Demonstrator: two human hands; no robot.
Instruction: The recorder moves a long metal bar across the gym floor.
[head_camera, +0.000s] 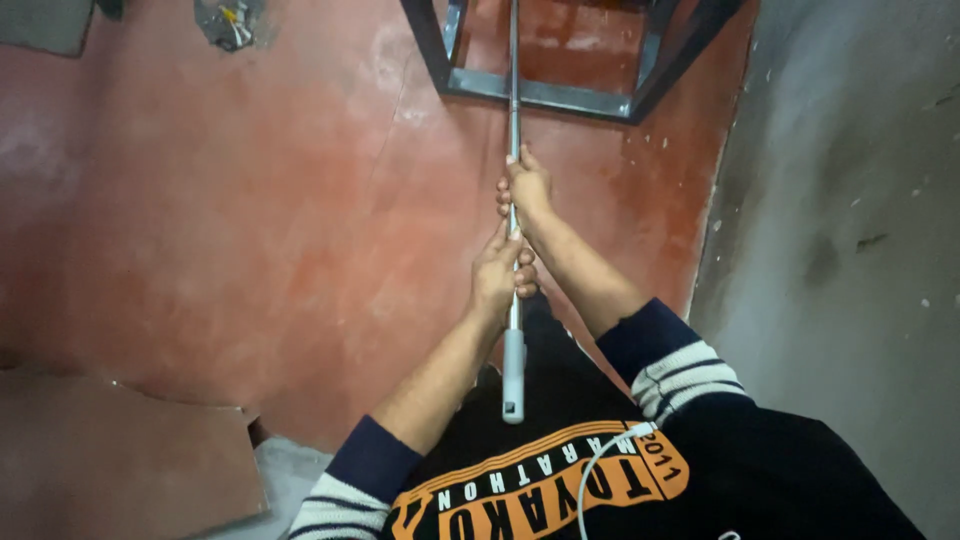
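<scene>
A long grey metal pole (513, 90) with a pale plastic end cap runs from my chest away toward the top of the view. My left hand (498, 272) grips the pole near its lower end. My right hand (525, 185) grips it a little farther along, just above the left. The pole's far end passes over a dark metal frame (540, 95) and out of view at the top.
A red-brown floor (280, 230) spreads to the left. A grey wall (850, 220) stands at the right. A flat brown board (110, 450) lies at bottom left. A grey slab and small debris sit at top left.
</scene>
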